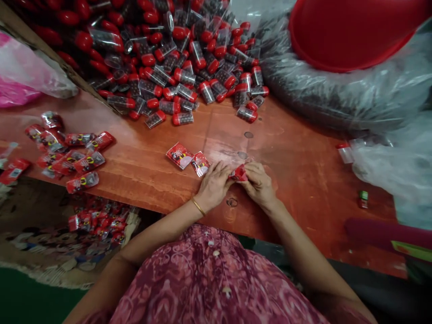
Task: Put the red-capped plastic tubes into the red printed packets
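A small red printed sleeve (239,173) is pinched between my two hands above the table, its upper end gaping a little. My left hand (214,185) grips its left side, with fingers bent and a gold bangle on the wrist. From the right, my right hand (259,183) closes thumb and fingers on it. Whether anything is inside the sleeve is hidden. Just left of my left hand lie flat red printed sleeves (200,164), and another flat one (179,155) touches them. Beyond my hands is a heap of clear containers with red caps and dark contents (184,90).
Several wrapped containers (70,157) lie on the wooden table (145,180) at left; more sit in a lower bin (97,222). A red basin (351,36) rests on a big plastic bag of dark pieces (320,94). A small green-topped bottle (363,199) stands at right.
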Available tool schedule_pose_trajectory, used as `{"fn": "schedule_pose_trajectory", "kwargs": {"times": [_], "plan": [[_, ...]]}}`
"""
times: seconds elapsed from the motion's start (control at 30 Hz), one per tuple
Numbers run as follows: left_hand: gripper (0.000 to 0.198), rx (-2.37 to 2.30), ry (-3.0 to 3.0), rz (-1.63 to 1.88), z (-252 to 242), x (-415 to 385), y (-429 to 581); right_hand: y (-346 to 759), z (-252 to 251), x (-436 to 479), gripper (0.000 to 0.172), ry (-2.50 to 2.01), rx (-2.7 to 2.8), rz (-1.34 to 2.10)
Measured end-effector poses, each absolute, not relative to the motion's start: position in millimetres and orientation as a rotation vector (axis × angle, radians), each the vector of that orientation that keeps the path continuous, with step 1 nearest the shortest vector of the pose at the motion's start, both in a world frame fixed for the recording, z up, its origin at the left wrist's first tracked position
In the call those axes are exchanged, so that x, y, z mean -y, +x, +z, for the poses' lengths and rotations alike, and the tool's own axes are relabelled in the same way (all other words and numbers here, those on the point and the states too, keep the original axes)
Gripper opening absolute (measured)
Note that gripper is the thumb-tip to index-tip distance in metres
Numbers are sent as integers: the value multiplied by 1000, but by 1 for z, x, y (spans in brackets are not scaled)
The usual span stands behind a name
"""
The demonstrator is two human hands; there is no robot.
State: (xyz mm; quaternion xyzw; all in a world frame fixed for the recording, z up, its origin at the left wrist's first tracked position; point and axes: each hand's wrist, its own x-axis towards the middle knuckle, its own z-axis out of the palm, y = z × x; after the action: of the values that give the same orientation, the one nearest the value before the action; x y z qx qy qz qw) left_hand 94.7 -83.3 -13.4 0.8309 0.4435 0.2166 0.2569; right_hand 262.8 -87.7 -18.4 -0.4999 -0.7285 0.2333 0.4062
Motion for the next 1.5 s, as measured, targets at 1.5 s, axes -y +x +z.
{"fn": "schedule_pose_trajectory", "kwargs": {"times": [1.5], "plan": [[44, -1327, 1146, 1203, 21, 69, 88, 201, 6, 133, 14, -1384, 1303, 1212]]}}
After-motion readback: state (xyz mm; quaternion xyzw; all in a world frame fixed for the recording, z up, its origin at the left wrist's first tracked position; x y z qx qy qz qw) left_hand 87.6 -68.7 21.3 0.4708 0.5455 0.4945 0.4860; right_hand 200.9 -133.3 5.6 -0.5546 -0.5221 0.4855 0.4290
